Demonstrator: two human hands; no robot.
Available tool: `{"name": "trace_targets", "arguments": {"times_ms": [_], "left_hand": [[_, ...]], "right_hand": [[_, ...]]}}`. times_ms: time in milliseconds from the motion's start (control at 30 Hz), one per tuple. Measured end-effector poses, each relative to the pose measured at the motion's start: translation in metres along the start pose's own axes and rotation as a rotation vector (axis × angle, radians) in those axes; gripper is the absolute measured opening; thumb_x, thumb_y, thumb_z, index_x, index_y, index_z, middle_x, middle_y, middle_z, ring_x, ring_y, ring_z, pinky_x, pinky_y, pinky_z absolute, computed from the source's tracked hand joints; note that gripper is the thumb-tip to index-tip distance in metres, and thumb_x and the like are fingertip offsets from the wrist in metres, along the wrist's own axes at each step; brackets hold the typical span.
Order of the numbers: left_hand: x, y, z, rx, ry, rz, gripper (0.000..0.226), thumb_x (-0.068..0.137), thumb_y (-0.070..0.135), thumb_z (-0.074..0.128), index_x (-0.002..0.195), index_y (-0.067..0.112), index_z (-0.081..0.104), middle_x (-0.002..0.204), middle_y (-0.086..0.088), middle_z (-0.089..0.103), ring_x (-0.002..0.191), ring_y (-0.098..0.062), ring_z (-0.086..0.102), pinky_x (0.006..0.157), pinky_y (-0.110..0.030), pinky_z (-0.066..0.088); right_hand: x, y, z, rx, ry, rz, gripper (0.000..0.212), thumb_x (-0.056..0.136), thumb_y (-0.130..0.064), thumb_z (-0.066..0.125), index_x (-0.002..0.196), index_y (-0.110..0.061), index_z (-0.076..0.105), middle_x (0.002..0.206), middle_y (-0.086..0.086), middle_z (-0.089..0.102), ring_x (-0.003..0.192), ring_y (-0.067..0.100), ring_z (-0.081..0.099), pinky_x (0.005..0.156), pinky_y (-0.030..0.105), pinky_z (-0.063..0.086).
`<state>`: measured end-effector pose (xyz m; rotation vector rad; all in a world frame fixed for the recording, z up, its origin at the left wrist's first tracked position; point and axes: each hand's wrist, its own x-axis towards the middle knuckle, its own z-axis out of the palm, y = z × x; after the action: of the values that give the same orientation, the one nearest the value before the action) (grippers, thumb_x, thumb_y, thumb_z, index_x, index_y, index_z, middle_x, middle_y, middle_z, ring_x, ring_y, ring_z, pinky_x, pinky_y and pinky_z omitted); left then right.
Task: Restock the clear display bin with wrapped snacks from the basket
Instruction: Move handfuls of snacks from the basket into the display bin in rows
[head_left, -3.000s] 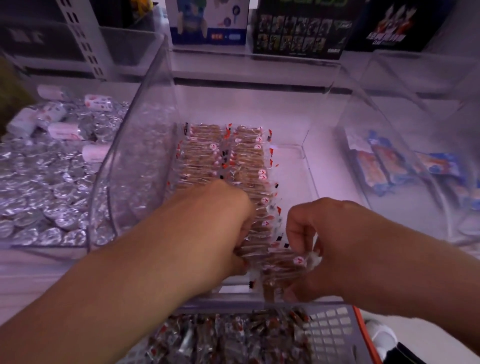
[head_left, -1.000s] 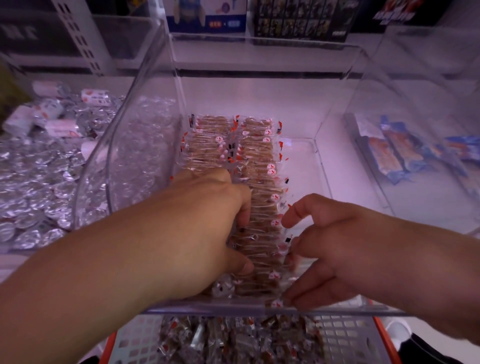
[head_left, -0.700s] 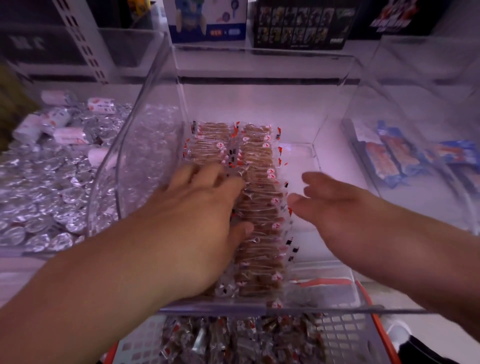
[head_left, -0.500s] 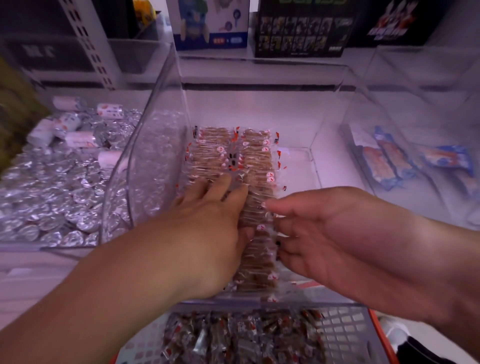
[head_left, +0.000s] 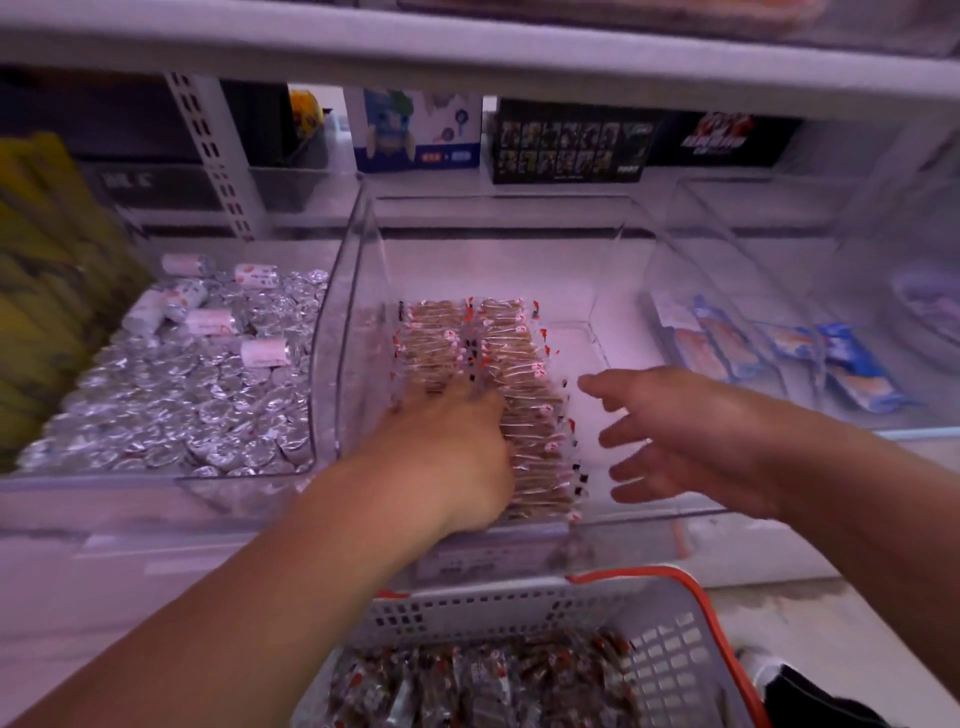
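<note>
The clear display bin sits on the shelf and serves as the reference point. Inside it, two rows of wrapped snacks run from the back wall toward the front lip, filling roughly its left half. The bin's right half shows bare floor, so the restocking appears partly done.

The basket stands directly below the bin's front lip and holds a good many snacks, so a good deal of stock is judged left to move.

The left hand lies palm down on the left row near the front lip; its fingers are blurred, and whether they clasp anything cannot be told. The right hand hovers over the bin's bare right side, fingers spread wide, holding nothing.

Edges: the bin's tall left wall separates it from the foil-wrapped sweets in the neighbouring bin. Its right wall borders a bin of blue packets. The low front lip is the only ready entry. Room overhead appears ample below the upper shelf.
</note>
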<state>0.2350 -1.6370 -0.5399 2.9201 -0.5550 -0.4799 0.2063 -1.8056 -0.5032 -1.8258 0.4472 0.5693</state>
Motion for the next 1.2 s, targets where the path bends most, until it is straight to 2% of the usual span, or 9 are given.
{"name": "trace_targets", "arguments": {"times_ms": [167,267,400,533,633,733,900,1100,1200], "left_hand": [[0.005,0.002,-0.001,0.007,-0.093,-0.008,0.061,0.094,0.028,0.048,0.151,0.022,0.028,0.158,-0.008,0.024,0.144,-0.04,0.025,0.117,-0.049,0.028],[0.007,0.003,0.0,-0.003,-0.102,-0.004,0.067,0.094,0.029,0.046,0.155,0.021,0.02,0.163,-0.008,0.017,0.147,-0.038,0.02,0.118,-0.049,0.024],[0.005,0.002,0.0,-0.093,-0.088,-0.073,0.079,0.095,0.031,0.047,0.157,0.031,-0.003,0.166,-0.001,-0.008,0.15,-0.041,0.0,0.12,-0.054,0.014],[0.01,0.0,0.005,-0.054,-0.111,-0.055,0.074,0.097,0.031,0.04,0.158,0.025,-0.001,0.165,-0.007,-0.011,0.15,-0.041,-0.002,0.121,-0.055,0.009],[0.013,-0.006,0.005,-0.032,-0.131,-0.078,0.074,0.095,0.029,0.041,0.158,0.024,0.001,0.165,-0.011,-0.009,0.15,-0.042,0.001,0.121,-0.055,0.009],[0.011,-0.008,0.004,-0.051,-0.151,-0.073,0.073,0.096,0.028,0.04,0.158,0.029,0.0,0.165,-0.01,-0.012,0.15,-0.042,-0.001,0.121,-0.055,0.008],[0.01,-0.01,0.003,-0.052,-0.154,-0.04,0.072,0.098,0.027,0.039,0.158,0.028,0.0,0.165,-0.008,-0.01,0.151,-0.04,-0.004,0.121,-0.055,0.007],[0.008,-0.006,-0.002,-0.057,-0.178,-0.058,0.069,0.098,0.024,0.04,0.158,0.025,0.004,0.166,-0.009,-0.005,0.151,-0.041,0.002,0.121,-0.055,0.011],[-0.009,0.003,-0.01,-0.123,0.021,-0.058,0.046,0.099,0.024,0.043,0.144,0.013,0.044,0.148,-0.017,0.045,0.133,-0.036,0.046,0.108,-0.045,0.04]], "right_hand": [[-0.009,-0.003,0.017,-0.042,-0.237,-0.054,0.058,0.101,-0.029,0.045,0.051,-0.037,0.073,0.055,-0.002,0.068,0.046,0.01,0.063,0.053,0.024,0.057],[-0.004,-0.009,0.007,-0.073,-0.181,-0.022,0.036,0.099,-0.041,0.046,0.091,-0.027,0.078,0.087,0.01,0.074,0.074,0.026,0.071,0.072,0.039,0.06],[0.025,-0.015,0.003,-0.221,0.25,-0.086,0.065,0.098,-0.06,0.035,0.149,-0.019,0.034,0.155,0.009,0.035,0.138,0.031,0.037,0.11,0.045,0.035],[0.051,-0.01,0.027,0.118,-0.076,-0.078,0.06,0.101,-0.061,0.023,0.115,-0.021,0.065,0.101,-0.003,0.074,0.092,0.012,0.065,0.08,0.029,0.046],[0.058,-0.01,0.025,0.098,-0.202,-0.087,0.068,0.099,-0.065,0.019,0.119,-0.018,0.063,0.106,-0.001,0.074,0.09,0.011,0.069,0.082,0.027,0.05],[0.069,-0.031,0.018,0.055,0.06,-0.118,0.066,0.102,-0.058,0.024,0.152,-0.016,0.027,0.157,0.005,0.034,0.143,0.021,0.034,0.118,0.041,0.027],[0.099,-0.048,0.027,0.193,0.082,-0.1,0.073,0.101,-0.06,0.019,0.157,-0.014,0.008,0.164,0.006,0.009,0.151,0.023,0.01,0.123,0.042,0.011],[0.099,-0.05,0.035,0.116,0.1,-0.139,0.07,0.103,-0.056,0.02,0.157,-0.012,0.011,0.164,0.007,0.012,0.151,0.027,0.012,0.122,0.044,0.011],[0.063,-0.051,0.033,-0.125,0.344,-0.365,0.051,0.105,-0.038,0.035,0.148,-0.012,0.039,0.152,0.009,0.041,0.139,0.028,0.039,0.11,0.034,0.03]]}}
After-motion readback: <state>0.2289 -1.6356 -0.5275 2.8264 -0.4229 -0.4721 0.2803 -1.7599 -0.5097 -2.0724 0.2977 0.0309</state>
